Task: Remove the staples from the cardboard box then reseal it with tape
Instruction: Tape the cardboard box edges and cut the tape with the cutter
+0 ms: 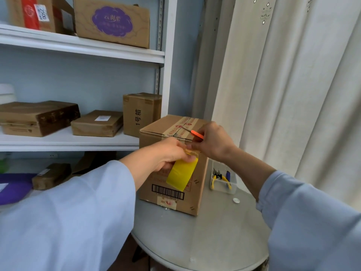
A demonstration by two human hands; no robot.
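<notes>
A brown cardboard box [156, 133] with a barcode on its front stands on a round grey table [205, 241]. Printed tape runs along its top seam. My left hand [168, 153] grips a yellow tape roll [182, 175] against the box's upper front edge. My right hand [212, 142] holds orange-handled scissors [196, 133] over the top seam, blades pointing left, and its fingers pinch the tape end beside my left thumb.
A clear tray [223, 180] with yellow-handled pliers and a blue tool sits right of the box. A small white disc [236, 200] lies on the table. White shelves [78, 141] with several cardboard boxes stand to the left, cream curtains [293, 94] to the right.
</notes>
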